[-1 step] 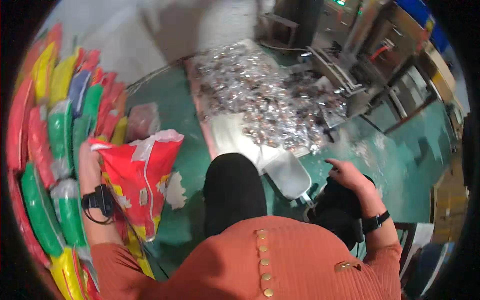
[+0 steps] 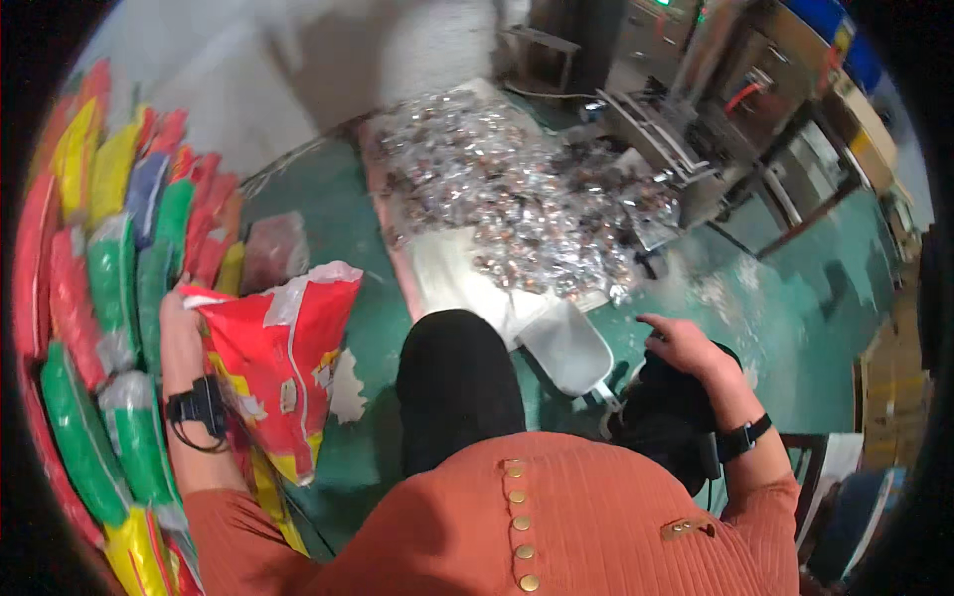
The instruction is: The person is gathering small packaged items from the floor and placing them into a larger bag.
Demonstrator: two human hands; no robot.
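Observation:
My left hand (image 2: 177, 323) grips the upper left edge of a red and yellow plastic bag (image 2: 281, 348). The bag stands beside my left leg, wide at its pale upper rim and narrowing toward me; its contents are out of sight. Over my right knee is my right hand (image 2: 684, 344), empty, the index finger stretched out and the other fingers loosely bent. A white scoop (image 2: 568, 348) lies on the floor between my knees, its handle toward my right leg. Beyond it, many small shiny clear packets (image 2: 507, 189) are heaped on a pale sheet (image 2: 442, 263).
Filled red, green, yellow and blue bags (image 2: 124, 278) are stacked along my left. A clear reddish bag (image 2: 276, 248) sits behind the one I hold. At the far right stands a metal machine (image 2: 686, 109) with a frame. Cardboard boxes (image 2: 894, 397) line the right side.
The whole view has shifted slightly. My hands, the red bag and the scoop keep their places relative to each other.

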